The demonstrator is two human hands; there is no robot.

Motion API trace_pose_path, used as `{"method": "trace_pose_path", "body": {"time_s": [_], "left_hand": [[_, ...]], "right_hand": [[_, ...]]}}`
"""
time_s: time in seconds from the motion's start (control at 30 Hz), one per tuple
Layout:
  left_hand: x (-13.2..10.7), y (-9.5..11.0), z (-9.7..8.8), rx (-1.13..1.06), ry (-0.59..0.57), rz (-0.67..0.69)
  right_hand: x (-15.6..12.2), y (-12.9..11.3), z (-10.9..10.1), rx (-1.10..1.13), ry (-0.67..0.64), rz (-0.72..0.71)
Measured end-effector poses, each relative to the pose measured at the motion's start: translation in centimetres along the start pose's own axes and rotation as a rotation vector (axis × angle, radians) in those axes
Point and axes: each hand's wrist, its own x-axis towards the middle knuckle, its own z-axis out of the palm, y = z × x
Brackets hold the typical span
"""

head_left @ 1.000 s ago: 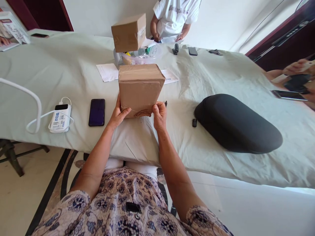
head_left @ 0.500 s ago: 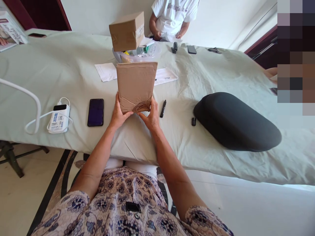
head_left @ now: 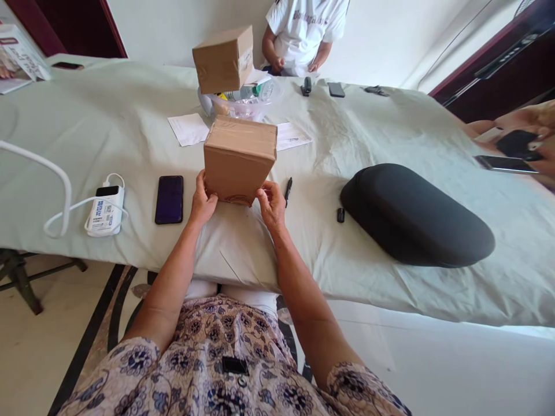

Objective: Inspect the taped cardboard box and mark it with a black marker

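A brown cardboard box [head_left: 240,156] stands on the cloth-covered table in front of me, its top and near side showing. Dark scribbled lines mark the lower part of the near side. My left hand [head_left: 203,201] grips the box at its lower left edge, the thumb on the near face. At the lower right edge, my right hand [head_left: 272,205] holds it with thumb and fingers. Just right of that hand lies a black marker pen [head_left: 288,190], and farther right its small black cap [head_left: 340,215]. Left of the box rests a dark phone [head_left: 169,199].
A white power bank [head_left: 105,211] with a cable lies at the left. Behind the box, a clear plastic basin [head_left: 243,108] bears another carton [head_left: 222,59]. Papers [head_left: 188,129] lie nearby. A large black case [head_left: 418,214] sits at the right. One person [head_left: 303,34] sits opposite; another's hands show far right.
The box has tipped from its raised, tilted pose down toward the table, so its top now shows. My hands have spread slightly along its lower edges.
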Motion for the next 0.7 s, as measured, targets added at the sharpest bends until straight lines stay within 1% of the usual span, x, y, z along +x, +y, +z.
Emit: {"method": "trace_pose_path", "body": {"time_s": [0.07, 0.17, 0.23, 0.37, 0.53, 0.6, 0.7], "left_hand": [[-0.2, 0.5, 0.1, 0.029, 0.011, 0.033], [-0.7, 1.5, 0.1, 0.11, 0.102, 0.062], [-0.8, 2.1, 0.1, 0.107, 0.132, 0.074], [-0.7, 2.5, 0.2, 0.055, 0.087, 0.114], [-0.8, 2.3, 0.7, 0.156, 0.084, 0.148], [-1.0, 2.3, 1.0, 0.213, 0.086, 0.163], [-1.2, 2.5, 1.6, 0.281, 0.093, 0.138]], "right_hand": [[-0.1, -0.2, 0.1, -0.001, 0.006, -0.007], [-0.5, -0.6, 0.6, -0.001, -0.02, -0.016], [-0.9, -1.0, 1.0, 0.005, -0.061, -0.018], [-1.7, -1.6, 1.7, 0.007, -0.157, -0.008], [-1.8, -2.0, 1.7, -0.014, -0.231, 0.004], [-1.7, -2.1, 1.5, -0.005, -0.237, -0.013], [-1.6, -2.3, 1.5, -0.022, -0.217, -0.043]]}}
